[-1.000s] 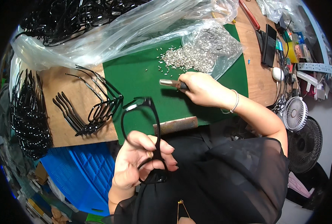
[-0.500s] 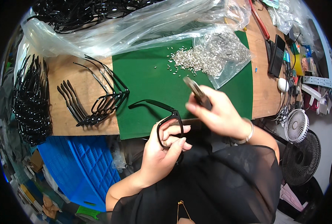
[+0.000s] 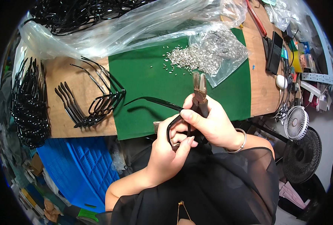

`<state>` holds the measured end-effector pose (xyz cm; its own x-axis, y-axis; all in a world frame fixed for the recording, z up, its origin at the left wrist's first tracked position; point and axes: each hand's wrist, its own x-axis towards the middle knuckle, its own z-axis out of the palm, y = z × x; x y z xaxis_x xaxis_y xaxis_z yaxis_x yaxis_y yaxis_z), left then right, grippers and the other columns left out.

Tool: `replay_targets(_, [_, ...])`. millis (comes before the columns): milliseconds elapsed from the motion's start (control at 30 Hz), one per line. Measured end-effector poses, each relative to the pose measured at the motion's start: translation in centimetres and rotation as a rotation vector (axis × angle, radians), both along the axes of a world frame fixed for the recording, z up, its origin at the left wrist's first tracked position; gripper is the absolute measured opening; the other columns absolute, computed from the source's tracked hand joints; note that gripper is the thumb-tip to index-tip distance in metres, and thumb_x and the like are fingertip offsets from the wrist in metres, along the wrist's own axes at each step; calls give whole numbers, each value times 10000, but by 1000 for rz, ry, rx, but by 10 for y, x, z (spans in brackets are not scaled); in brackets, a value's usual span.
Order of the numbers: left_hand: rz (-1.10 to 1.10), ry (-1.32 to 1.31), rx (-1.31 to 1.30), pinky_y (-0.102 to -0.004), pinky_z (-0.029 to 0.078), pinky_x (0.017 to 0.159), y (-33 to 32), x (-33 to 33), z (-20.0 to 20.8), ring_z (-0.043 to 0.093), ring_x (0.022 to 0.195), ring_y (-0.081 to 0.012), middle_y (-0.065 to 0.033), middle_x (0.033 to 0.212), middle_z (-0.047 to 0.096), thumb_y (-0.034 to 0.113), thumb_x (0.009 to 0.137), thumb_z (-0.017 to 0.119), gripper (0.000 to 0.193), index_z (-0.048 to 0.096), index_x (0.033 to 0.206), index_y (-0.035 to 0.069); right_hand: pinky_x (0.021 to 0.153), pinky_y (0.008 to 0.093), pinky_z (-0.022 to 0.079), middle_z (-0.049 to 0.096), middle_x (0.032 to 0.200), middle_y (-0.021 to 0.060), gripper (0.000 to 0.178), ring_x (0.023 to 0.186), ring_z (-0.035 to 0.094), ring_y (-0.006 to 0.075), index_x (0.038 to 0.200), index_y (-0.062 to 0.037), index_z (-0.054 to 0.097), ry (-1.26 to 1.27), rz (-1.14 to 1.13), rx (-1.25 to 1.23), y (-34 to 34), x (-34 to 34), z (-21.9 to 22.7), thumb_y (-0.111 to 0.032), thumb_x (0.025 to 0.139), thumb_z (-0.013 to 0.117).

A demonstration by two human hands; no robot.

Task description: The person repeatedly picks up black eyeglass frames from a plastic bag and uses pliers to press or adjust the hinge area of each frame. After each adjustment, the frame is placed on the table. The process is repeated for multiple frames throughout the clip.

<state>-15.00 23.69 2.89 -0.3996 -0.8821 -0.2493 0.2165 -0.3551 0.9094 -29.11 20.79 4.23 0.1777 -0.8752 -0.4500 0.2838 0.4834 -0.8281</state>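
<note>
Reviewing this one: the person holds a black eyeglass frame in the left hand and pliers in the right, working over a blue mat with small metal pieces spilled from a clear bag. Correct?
Not quite: the mat is green, not blue, as the head view shows. The rest holds: the left hand grips the black eyeglass frame, the right hand holds the pliers, and small metal pieces spill from the clear bag.

Small assembly workshop for spectacle frames. Wooden bench (image 3: 264,86) with green work mat (image 3: 147,75); rows of black frames (image 3: 27,101) stacked at left, more under clear plastic sheet (image 3: 110,30); bag of small metal parts (image 3: 215,52); blue crates (image 3: 76,168) below; fans (image 3: 303,153) at right.
</note>
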Motion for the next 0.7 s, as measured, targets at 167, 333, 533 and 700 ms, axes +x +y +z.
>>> replay_targets(167, [-8,66,42,-231,505,688,-1,8,5,583,797,-127,-134,1012,525,-76,815,515,449,305,1211,-46,598,207,432,509,788,14,164,700,486,51,926,-18,456,36,2,-72,3,5,3,-115,858,569])
replay_targets(333, [-10,-105,-91,-268,514,710,7,7,1,581,800,-150,-160,1027,514,-111,798,506,494,261,1219,-31,596,205,423,511,772,6,159,695,481,48,912,-24,473,8,30,41,0,7,7,-140,863,569])
replay_targets(533, [-146,83,122,-275,521,705,-6,21,12,588,811,-169,-175,1023,516,-126,785,509,514,262,1225,-29,599,221,432,518,757,16,179,639,504,67,929,-25,463,-38,139,141,-4,-1,13,-132,852,584])
replay_targets(700, [-89,172,205,-224,493,695,-2,43,33,585,788,-114,-142,1059,539,-94,819,487,503,261,1264,-33,623,268,449,543,756,71,223,663,563,140,904,-19,499,417,473,-427,-3,-22,6,-116,776,654])
